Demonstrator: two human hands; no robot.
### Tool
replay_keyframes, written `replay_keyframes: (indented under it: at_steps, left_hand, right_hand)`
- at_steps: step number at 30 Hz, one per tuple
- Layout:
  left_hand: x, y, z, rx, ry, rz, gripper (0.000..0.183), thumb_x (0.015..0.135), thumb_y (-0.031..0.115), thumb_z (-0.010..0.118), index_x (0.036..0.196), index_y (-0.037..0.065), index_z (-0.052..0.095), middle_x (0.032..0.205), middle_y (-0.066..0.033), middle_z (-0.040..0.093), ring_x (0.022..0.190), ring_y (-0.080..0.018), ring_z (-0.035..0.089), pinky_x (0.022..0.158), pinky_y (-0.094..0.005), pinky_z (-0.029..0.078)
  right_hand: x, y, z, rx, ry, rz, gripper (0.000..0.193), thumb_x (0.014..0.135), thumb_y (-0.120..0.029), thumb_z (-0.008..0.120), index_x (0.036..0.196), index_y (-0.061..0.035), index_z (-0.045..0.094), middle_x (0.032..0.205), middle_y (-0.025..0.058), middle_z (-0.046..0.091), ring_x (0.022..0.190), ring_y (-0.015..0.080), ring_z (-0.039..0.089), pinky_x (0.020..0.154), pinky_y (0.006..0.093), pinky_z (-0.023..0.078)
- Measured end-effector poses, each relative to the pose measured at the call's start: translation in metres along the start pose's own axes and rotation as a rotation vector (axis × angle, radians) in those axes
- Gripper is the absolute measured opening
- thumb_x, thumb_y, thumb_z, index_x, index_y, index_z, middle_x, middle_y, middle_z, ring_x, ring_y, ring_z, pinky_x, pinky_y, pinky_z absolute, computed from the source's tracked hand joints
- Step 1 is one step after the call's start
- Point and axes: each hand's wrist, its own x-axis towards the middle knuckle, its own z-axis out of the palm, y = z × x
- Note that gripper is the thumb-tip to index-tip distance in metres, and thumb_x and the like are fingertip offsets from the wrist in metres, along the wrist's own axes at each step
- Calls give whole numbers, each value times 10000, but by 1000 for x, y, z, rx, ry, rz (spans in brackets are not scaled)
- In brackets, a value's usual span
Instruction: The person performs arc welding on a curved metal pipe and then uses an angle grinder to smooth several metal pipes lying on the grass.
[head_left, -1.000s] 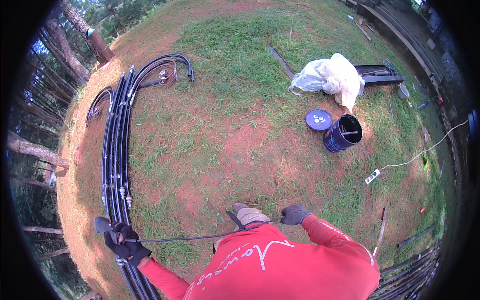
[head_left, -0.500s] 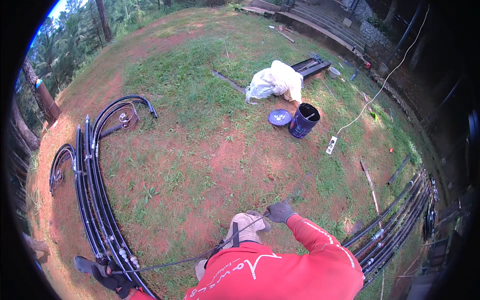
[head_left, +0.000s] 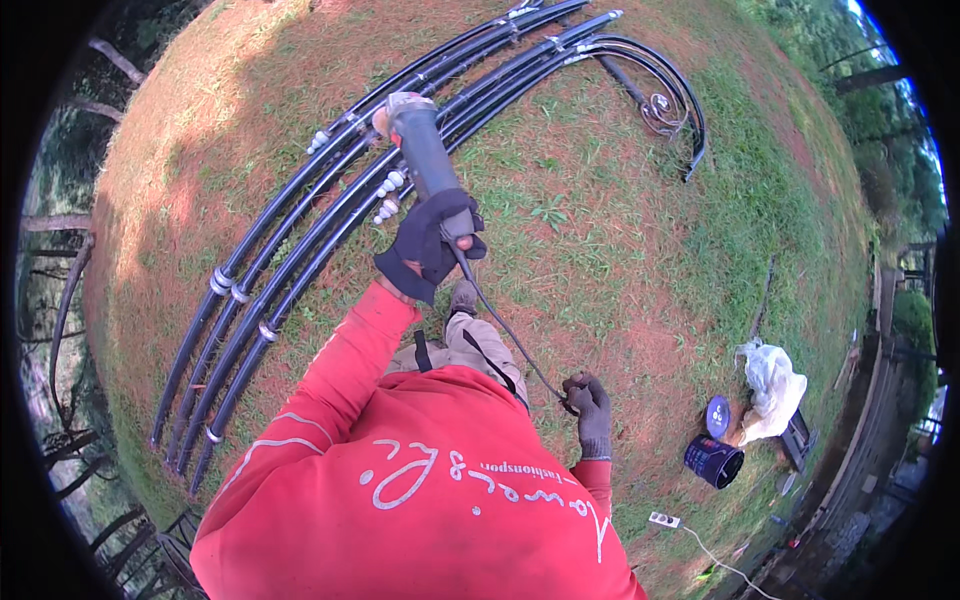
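Note:
My left hand (head_left: 428,238), in a black fingerless glove, is wrapped round the rear of an angle grinder (head_left: 420,148). The grinder's head points away from me, over the black poles. Its dark power cord (head_left: 512,340) runs from the handle back to my right hand (head_left: 592,405). That hand wears a grey glove and is closed on the cord, just right of my legs. My glove hides part of the grinder's handle.
Long black metal poles (head_left: 310,240) with white rings lie on the grass at left, one bearing a curved scroll end (head_left: 690,110). At right are a purple bucket (head_left: 700,458), its lid (head_left: 718,415), a white plastic sheet (head_left: 775,385) and a white power strip (head_left: 664,520).
My view has swung left toward the black poles. My left hand has raised the grinder from low at the left to in front of me. My right hand still holds the cord.

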Motion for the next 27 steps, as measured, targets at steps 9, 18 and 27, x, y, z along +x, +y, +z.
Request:
replay_keyframes:
  at_steps: [9, 18, 27]
  left_hand:
    - [40, -6, -42, 237, 13, -274, 492, 881, 225, 815, 1271, 67, 560, 901, -125, 671, 573, -202, 641, 534, -394, 562]
    - [95, 42, -99, 537, -185, -269, 589, 938, 390, 732, 1387, 63, 535, 1173, -154, 691, 977, -275, 703, 874, -441, 571]
    - [170, 63, -103, 194, -165, -294, 584, 965, 425, 681, 1405, 72, 531, 1214, -143, 679, 1022, -273, 687, 921, -445, 550]
  right_hand:
    - [227, -184, 257, 60, -486, -130, 564, 1095, -489, 518, 1329, 9, 640, 1131, 119, 727, 994, 188, 669, 932, 351, 523]
    - [258, -256, 398, -209, -246, -75, 550, 944, -402, 770, 1269, 7, 597, 991, 119, 709, 800, 196, 710, 672, 354, 580]
    - [332, -284, 449, -710, -133, -484, 636, 842, -420, 849, 1240, 22, 623, 1109, 163, 724, 1010, 241, 683, 912, 409, 533]
